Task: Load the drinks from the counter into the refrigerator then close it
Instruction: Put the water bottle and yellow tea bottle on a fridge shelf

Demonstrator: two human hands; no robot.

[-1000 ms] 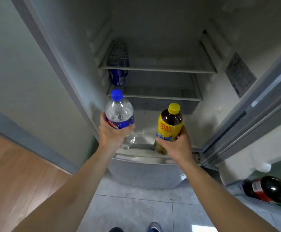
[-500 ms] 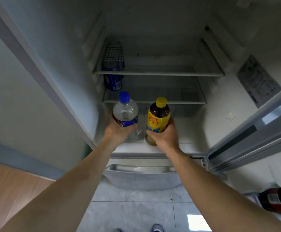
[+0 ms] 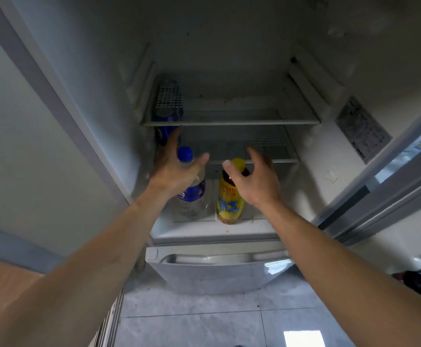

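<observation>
The refrigerator (image 3: 229, 234) stands open in front of me. A clear water bottle (image 3: 193, 196) with a blue cap and blue label stands upright on its lowest shelf. Beside it on the right stands a dark tea bottle (image 3: 230, 204) with a yellow cap and yellow label. My left hand (image 3: 176, 169) hovers over the water bottle with fingers spread, holding nothing. My right hand (image 3: 254, 181) is open just right of the tea bottle's neck, apart from it. A blue can (image 3: 164, 131) sits on the middle shelf at the back left, partly behind my left fingers.
Two glass shelves (image 3: 229, 121) cross the compartment above the bottles. The open fridge door (image 3: 392, 191) runs along the right. A closed lower drawer (image 3: 217, 269) sits below the compartment. Dark red-labelled bottles (image 3: 419, 279) lie at the far right edge. Tiled floor (image 3: 191, 321) is underfoot.
Both hands set the bottles down on the lowest shelf and let go; the fingers have opened and lifted off the bottles. The camera has moved closer to the fridge.
</observation>
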